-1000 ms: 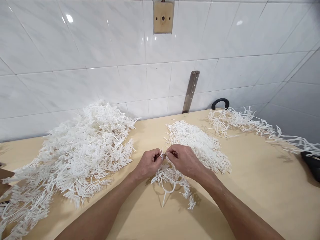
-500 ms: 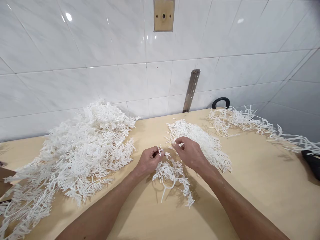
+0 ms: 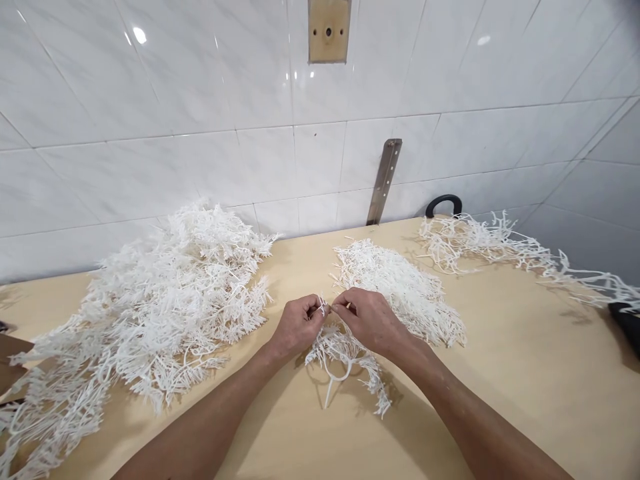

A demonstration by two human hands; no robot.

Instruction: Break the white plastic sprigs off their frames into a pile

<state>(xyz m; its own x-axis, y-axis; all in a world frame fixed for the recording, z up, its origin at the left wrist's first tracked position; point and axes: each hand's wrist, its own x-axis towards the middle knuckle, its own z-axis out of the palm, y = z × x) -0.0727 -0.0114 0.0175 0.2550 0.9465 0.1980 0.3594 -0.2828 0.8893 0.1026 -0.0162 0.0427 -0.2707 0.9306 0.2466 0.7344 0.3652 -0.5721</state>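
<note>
My left hand [image 3: 301, 321] is closed in a pinch on a white branched plastic strand [image 3: 323, 305], whose tip pokes out above the thumb. Right beside it, my right hand [image 3: 367, 317] has thumb and finger pressed together near that tip; what lies between them is too small to make out. Under both hands is a feathery white cluster [image 3: 334, 347] with a ring-shaped stem and many thin twigs, partly covered by the right hand. Behind my right hand lies a heap of small white twigs [image 3: 405, 287].
A large pile of white branched pieces [image 3: 185, 293] covers the left of the wooden table [image 3: 310, 433]. Bare, knotted white stems [image 3: 480, 240] stretch along the right. A black handle [image 3: 444, 200] and metal strip [image 3: 384, 183] stand by the tiled wall. Cardboard [image 3: 13, 357] shows far left.
My right hand has moved left and slightly down, from above the twig heap to the left fingertips, and its fingers have closed. My left hand has stayed nearly in place.
</note>
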